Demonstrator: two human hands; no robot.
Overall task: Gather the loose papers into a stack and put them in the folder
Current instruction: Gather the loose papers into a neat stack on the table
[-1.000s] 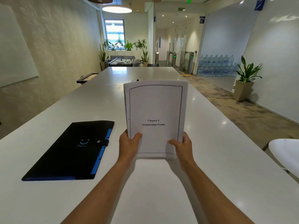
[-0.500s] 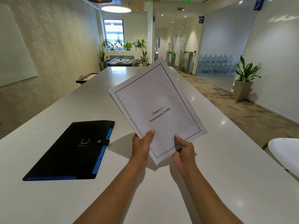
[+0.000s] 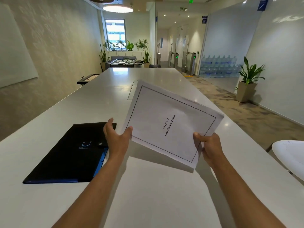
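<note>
Right hand (image 3: 211,145) is pinching the stack of papers (image 3: 171,122) by its near corner, thumb on top; left hand (image 3: 117,137) is spread open with just the thumb touching the stack's left edge. Papers are up off the white bench (image 3: 49,203), turned sideways — black folder (image 3: 69,153) lies shut just left.

Bright ceiling lamp (image 3: 117,8) – table (image 3: 154,195) glare, wide-angle edge warping

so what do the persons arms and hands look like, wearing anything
Both forearms are bare to the bottom edge of the view, with no sleeves showing. The left hand and right hand wear no gloves, and no watch, bracelet or ring is visible on either.
</note>
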